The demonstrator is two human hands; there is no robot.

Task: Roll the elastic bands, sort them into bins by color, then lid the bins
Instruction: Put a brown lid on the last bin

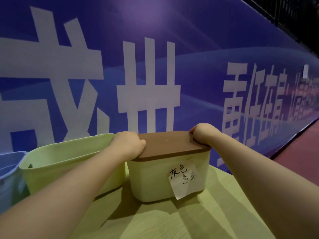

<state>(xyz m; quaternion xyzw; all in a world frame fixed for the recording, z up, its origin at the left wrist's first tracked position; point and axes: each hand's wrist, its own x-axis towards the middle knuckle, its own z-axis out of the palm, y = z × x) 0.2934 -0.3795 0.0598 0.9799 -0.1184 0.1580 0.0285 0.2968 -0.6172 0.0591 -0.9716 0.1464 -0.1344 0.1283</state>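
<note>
At the far left, well to the left of the lidded bin (pixel 151 180), part of a blue bin (pixel 10 171) is seen, cut off by the edge of the view. Between it and the lidded bin, a larger pale green bin (pixel 51 178) is stood open, with no lid on it. A small dark shape is glimpsed inside its left end, too small to be identified.

The left hand (pixel 128 144) is placed on the left end of the lidded bin. Its fingers are curled down over the edge of the brown lid (pixel 170 144) and its thumb is laid on top, so the lid is grasped.

The lidded bin is pale, with rounded corners, and is stood on a light wood-grain table (pixel 172 221), just beside the green bin. The brown lid is laid flat across its top, and its contents are hidden. A white paper label (pixel 184 180) with handwritten characters is stuck to its front, one lower corner curled away.

The right hand (pixel 202 133) is clenched around the far right corner of the lid.

Behind the lidded bin, a blue banner (pixel 207 40) with large white characters is stretched across the view. To the right of the bin, a strip of reddish floor (pixel 302 144) is seen.
</note>
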